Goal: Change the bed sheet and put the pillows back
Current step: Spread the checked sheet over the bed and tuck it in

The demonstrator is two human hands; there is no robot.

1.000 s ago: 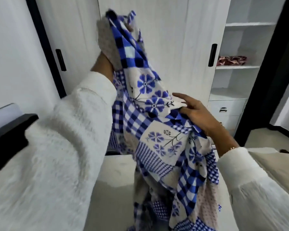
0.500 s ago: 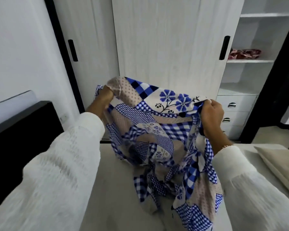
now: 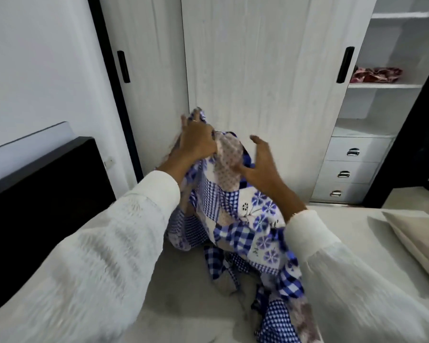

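Both hands closer now: right hand [image 3: 263, 167] released bed sheet [image 3: 235, 219].

Both arms in white sleeves reach forward; the left hand [image 3: 197, 141] is raised with fingers curled, gripping cloth; the right hand [image 3: 261, 162] is open, fingers spread and relaxed.

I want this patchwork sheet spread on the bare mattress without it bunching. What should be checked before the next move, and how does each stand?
1. Left hand grips the blue patchwork sheet: ok.
2. Right hand grips the sheet: not ok, fingers spread, only touching the cloth.
3. Sheet opened out flat: not ok, it hangs bunched.
4. Corner or edge found: cannot tell.
5. Mattress bare where the sheet goes: ok nearby.
6. Beige pillow out of the way: not ok, it lies on the mattress at right.
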